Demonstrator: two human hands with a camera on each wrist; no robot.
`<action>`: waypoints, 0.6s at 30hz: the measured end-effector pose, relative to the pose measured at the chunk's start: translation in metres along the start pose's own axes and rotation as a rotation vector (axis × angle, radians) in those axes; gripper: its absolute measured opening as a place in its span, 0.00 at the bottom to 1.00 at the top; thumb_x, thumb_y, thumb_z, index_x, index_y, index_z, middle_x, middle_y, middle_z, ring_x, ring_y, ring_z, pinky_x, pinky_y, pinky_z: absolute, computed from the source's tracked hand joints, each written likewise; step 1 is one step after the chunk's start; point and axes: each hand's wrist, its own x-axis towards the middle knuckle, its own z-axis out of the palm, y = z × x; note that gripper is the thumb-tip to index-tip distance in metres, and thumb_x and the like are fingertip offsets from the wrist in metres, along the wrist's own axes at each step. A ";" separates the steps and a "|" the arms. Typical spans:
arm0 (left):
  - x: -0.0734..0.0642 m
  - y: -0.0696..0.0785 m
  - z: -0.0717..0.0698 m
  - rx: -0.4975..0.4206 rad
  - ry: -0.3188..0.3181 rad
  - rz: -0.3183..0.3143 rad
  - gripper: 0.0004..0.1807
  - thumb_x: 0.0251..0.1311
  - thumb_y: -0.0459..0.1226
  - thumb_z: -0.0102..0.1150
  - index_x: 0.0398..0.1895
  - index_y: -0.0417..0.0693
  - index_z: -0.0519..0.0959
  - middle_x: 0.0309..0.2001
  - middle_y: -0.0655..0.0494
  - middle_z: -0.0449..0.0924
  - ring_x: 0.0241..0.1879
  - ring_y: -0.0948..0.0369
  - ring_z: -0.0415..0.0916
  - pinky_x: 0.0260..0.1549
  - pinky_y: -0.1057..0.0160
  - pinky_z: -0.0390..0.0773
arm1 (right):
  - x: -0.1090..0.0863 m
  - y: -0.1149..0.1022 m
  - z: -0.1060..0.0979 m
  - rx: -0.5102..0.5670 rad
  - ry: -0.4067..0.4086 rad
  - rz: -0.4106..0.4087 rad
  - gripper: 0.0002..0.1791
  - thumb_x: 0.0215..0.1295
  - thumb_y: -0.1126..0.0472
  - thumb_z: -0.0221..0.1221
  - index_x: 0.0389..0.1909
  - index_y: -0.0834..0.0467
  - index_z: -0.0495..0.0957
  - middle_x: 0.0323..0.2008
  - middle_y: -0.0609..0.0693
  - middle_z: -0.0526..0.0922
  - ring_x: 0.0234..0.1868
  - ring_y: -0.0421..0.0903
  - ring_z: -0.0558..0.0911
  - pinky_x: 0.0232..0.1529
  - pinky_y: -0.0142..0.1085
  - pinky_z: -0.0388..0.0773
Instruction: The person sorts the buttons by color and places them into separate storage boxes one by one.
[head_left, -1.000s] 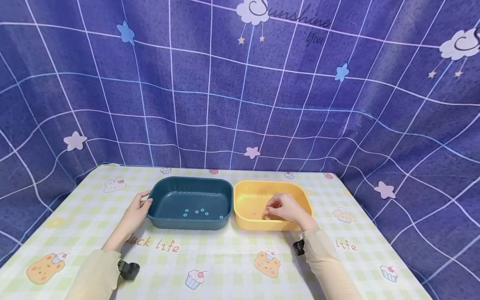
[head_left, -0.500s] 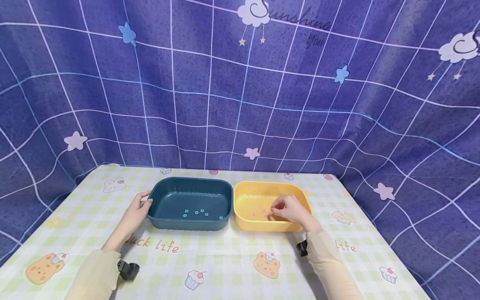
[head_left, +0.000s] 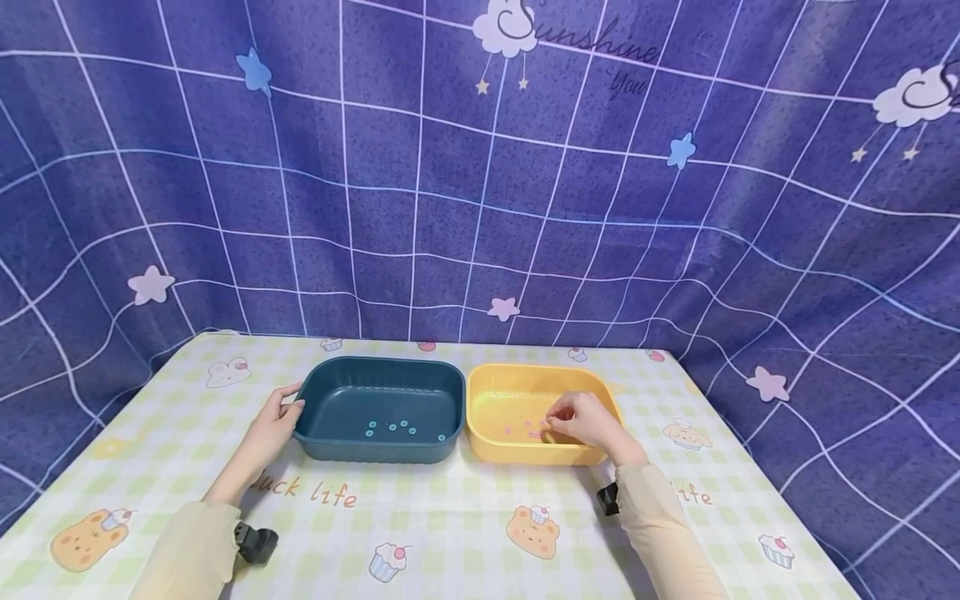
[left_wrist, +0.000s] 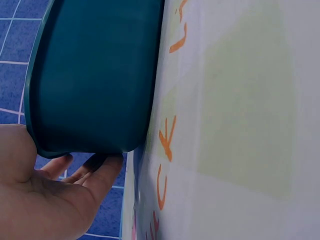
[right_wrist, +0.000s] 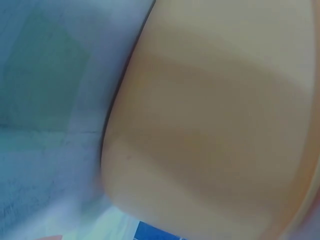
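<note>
My left hand (head_left: 274, 422) grips the left end of a dark teal plastic basin (head_left: 382, 451); in the left wrist view, its fingers (left_wrist: 102, 175) press against the outer end wall below the rim. Several small round teal pieces with holes, like buttons (head_left: 393, 427), lie on the basin floor. Inside the yellow basin (head_left: 525, 452) to the right, my right hand (head_left: 588, 421) is lowered with fingers curled and fingertips together, close to the floor. Small pink buttons (head_left: 507, 431) lie left of the fingertips, and a pink one shows at them. The right wrist view shows mainly the yellow basin's outer wall.
Both basins stand side by side, nearly touching, on a table with a green-checked cartoon cloth (head_left: 450, 533). A blue gridded curtain (head_left: 390, 250) hangs behind the table and along its sides. A black wrist camera (head_left: 257, 543) sits on the left wrist.
My right hand has shifted slightly right inside the yellow basin. More pink buttons show on its floor than a second ago. The left hand and the teal buttons have stayed put.
</note>
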 end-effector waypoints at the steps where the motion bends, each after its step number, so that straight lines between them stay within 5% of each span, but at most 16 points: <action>1: 0.000 0.000 0.000 0.000 -0.002 0.000 0.29 0.74 0.44 0.30 0.71 0.37 0.49 0.59 0.28 0.67 0.53 0.44 0.70 0.36 0.69 0.72 | 0.000 0.000 0.000 0.002 0.002 -0.002 0.03 0.54 0.63 0.64 0.28 0.59 0.84 0.24 0.45 0.81 0.25 0.34 0.73 0.29 0.27 0.71; 18: -0.002 0.001 0.001 -0.002 -0.001 0.002 0.29 0.74 0.44 0.30 0.71 0.36 0.48 0.60 0.27 0.66 0.54 0.43 0.70 0.36 0.70 0.72 | -0.002 0.003 -0.001 -0.014 0.012 -0.014 0.05 0.55 0.63 0.63 0.31 0.60 0.84 0.26 0.46 0.83 0.25 0.34 0.72 0.28 0.26 0.71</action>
